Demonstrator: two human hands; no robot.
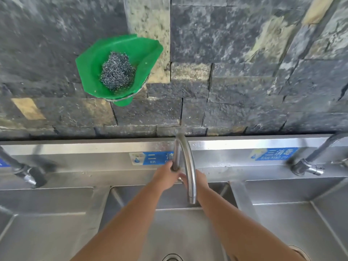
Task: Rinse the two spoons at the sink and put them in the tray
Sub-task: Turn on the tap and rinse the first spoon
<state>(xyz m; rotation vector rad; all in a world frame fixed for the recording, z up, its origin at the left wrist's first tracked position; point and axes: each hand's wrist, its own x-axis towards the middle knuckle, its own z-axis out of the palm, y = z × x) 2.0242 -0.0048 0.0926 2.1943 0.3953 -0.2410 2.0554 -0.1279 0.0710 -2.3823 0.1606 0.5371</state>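
Note:
Neither spoon nor a tray shows in the head view. Both my arms reach forward over the middle steel sink basin (169, 223) to the curved faucet (188, 166). My left hand (164, 177) is closed around the lower end of the faucet's upright pipe. My right hand (200, 178) is right behind the spout, which hides most of it; its fingers touch the faucet base beside the left hand. I cannot tell what they grip. No water comes out of the spout mouth (192, 201).
A green plastic holder (90, 72) with a steel wool scourer (117, 71) hangs on the dark stone wall. Basins lie left (37, 232) and right (291, 223), each with its own tap (26, 173) (307, 167). The middle drain (172, 258) is at the bottom edge.

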